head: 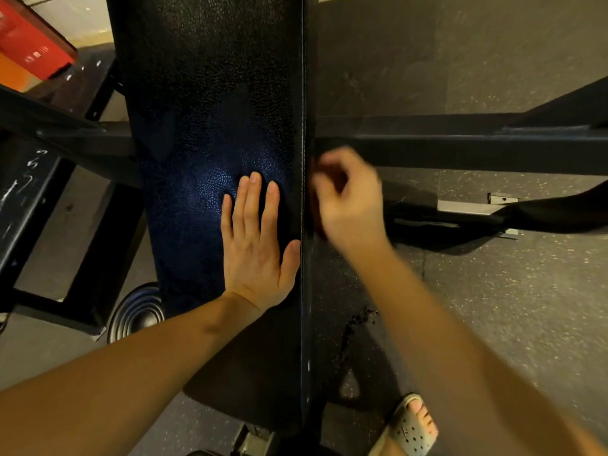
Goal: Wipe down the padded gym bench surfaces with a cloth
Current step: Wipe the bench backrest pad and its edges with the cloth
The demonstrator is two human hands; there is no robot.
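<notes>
The black padded bench (210, 93) runs from the bottom middle to the top of the head view, its leather-grain top shining blue in the middle. My left hand (256, 241) lies flat on the pad near its right edge, fingers straight. My right hand (348, 199) is blurred against the bench's right side wall, fingers curled round a dark reddish-brown cloth (317, 222) of which only a sliver shows beside the seam.
Black steel frame bars (460, 146) cross under the bench to the right and left. A round weight plate (138, 311) lies on the floor at lower left. A red box (29, 37) sits at top left. My sandalled foot (414, 426) stands on the rubber floor.
</notes>
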